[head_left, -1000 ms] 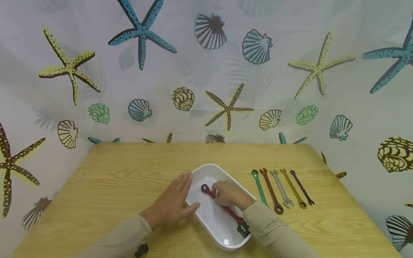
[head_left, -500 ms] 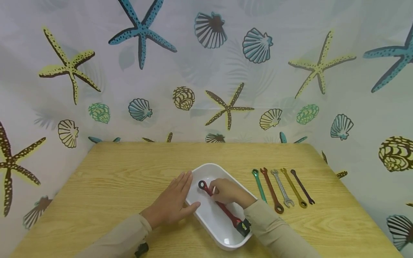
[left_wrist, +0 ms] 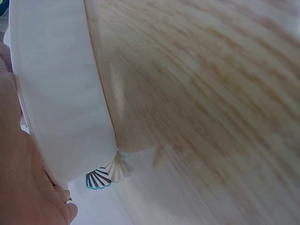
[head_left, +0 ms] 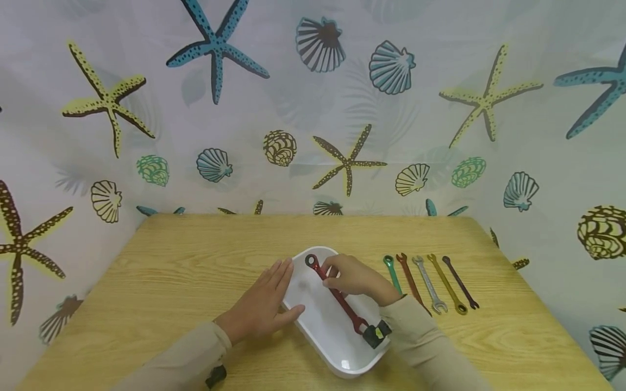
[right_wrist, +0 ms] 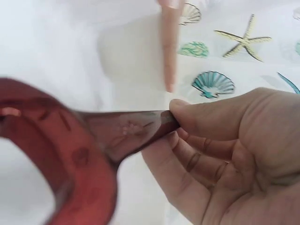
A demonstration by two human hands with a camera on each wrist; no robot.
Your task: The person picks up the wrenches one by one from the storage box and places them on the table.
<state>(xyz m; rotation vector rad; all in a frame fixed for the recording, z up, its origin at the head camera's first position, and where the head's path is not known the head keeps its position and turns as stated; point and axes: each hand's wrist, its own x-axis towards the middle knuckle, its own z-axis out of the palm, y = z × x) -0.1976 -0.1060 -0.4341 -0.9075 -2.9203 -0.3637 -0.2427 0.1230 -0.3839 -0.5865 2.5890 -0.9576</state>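
My right hand pinches a red combination wrench by its shank, between thumb and fingertips. The wrench slants over the inside of a white oblong basin, its ring end toward the far rim and its open end toward me. Close up in the right wrist view, the wrench's open end looms in front of the pinching thumb and finger. With fingers straight, my left hand rests along the basin's left rim. In the left wrist view that hand lies against the basin's outer wall.
Right of the basin several wrenches lie in a row on the wooden table: green, red-brown, silver, gold and dark purple. A curtain printed with shells and starfish stands behind.
My right hand has risen from the basin floor with the red wrench, whose ring end now overlaps the far rim. The left hand has stayed on the rim.
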